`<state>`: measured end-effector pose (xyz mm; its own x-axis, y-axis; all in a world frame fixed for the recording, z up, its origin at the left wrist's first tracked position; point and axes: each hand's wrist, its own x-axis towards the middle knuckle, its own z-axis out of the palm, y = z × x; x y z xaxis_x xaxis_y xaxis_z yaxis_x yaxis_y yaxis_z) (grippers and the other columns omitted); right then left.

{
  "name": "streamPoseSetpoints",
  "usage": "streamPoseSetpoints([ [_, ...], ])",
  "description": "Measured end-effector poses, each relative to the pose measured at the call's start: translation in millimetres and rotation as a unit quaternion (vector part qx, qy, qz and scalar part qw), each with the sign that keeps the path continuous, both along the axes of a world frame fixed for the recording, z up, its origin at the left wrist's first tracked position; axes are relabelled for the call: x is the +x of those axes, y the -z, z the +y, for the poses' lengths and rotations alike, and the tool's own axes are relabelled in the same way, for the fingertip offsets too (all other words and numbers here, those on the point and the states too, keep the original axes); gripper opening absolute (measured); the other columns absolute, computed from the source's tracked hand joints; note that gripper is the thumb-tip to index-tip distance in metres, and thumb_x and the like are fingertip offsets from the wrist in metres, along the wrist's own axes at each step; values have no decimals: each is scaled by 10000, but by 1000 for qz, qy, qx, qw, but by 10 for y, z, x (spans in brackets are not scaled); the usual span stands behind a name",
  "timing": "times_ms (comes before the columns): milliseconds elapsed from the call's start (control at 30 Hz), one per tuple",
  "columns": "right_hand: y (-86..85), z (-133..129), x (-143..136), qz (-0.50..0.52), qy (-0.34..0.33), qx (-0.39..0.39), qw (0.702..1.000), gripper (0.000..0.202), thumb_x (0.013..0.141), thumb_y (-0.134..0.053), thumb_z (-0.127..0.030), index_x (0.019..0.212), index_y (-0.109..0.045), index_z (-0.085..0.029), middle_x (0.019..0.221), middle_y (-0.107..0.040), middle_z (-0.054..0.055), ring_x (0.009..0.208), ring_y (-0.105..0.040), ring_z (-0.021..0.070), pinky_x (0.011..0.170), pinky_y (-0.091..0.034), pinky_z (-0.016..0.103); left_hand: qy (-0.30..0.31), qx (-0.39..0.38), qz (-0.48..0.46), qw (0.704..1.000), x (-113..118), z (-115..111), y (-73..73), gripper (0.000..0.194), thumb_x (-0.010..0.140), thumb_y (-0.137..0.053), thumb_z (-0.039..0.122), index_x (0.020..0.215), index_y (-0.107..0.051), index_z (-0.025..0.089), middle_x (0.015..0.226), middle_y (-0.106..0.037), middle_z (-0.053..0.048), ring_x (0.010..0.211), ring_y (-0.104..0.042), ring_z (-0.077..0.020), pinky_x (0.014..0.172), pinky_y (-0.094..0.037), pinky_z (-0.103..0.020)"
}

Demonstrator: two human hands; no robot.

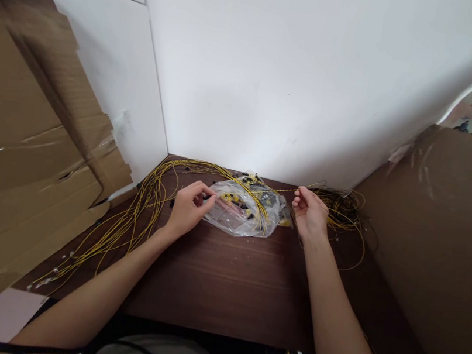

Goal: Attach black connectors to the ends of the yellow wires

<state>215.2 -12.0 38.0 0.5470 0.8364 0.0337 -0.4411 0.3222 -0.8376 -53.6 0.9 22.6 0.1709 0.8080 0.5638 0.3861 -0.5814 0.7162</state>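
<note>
My right hand (pixel 311 213) is closed in a pinch on a thin yellow wire (pixel 280 191), which runs left from the fingertips above a clear plastic bag (pixel 229 225). My left hand (pixel 189 205) is at the bag's left edge, thumb and forefinger pressed together; whatever is between them is too small to make out. Small black and yellow pieces (pixel 232 199) show in the bag. A long bundle of yellow wires (pixel 152 188) lies across the bag, bends past my left hand and trails to the table's left front, where small white ends show.
A tangled coil of yellow and black wires (pixel 341 209) lies beyond my right hand on the dark brown table (pixel 224 282). Cardboard (pixel 31 152) walls in the left, and a cardboard box (pixel 433 248) stands at right. A white panel (pixel 276 88) rises behind.
</note>
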Motion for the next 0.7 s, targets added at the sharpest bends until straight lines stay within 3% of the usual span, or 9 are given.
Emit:
streamPoseSetpoints([
  [267, 52, 23, 120, 20, 108, -68, 992, 130, 577, -690, -172, 673, -605, -150, 555, -605, -46, 432, -513, 35, 376, -390, 121, -57, -91, -122, 987, -38, 103, 53, 174, 713, -598, 302, 737, -638, 135, 636, -584, 4, 502, -429, -73, 474, -352, -194],
  [467, 46, 17, 191, 19, 138, -68, 988, 119, 587, -670, -170, 682, -600, -152, 558, -602, -55, 435, -510, 35, 374, -385, 122, -46, -210, -315, 924, -29, 118, -19, 224, 616, -679, 299, 725, -618, 113, 614, -554, 14, 437, -381, -44, 397, -291, -179],
  [700, 48, 11, 302, 50, 156, -62, 985, 101, 585, -657, -158, 663, -593, -149, 551, -595, -51, 438, -505, 35, 372, -375, 121, -31, -256, -403, 878, -93, 159, -52, 262, 564, -710, 276, 740, -600, 117, 669, -561, 7, 481, -398, -37, 403, -294, -153],
])
